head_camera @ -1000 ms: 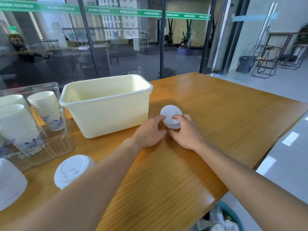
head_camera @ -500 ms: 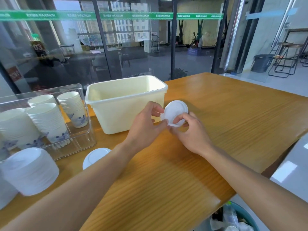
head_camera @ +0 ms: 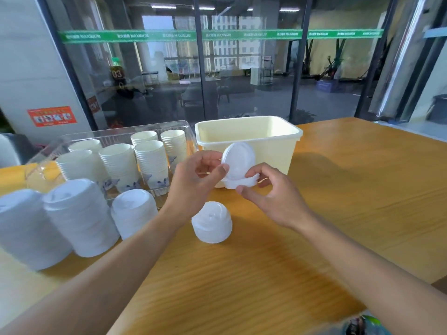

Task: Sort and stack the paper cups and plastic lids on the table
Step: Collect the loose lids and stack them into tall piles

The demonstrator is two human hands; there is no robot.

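Along the desk's (head_camera: 266, 274) left edge stand three tall lid stacks (head_camera: 79, 218), with the clear tray of paper cups (head_camera: 145, 158) behind them. Next comes a short lid stack (head_camera: 212, 222) near the middle. Above it the left hand (head_camera: 196, 180) pinches a tilted lid (head_camera: 238, 160); the right hand (head_camera: 268, 192) pinches a few nested lids (head_camera: 239, 182) beneath. It's a thin fingertip grip, so a slip could drop that lid. The cream tub (head_camera: 249, 134) stands just behind.
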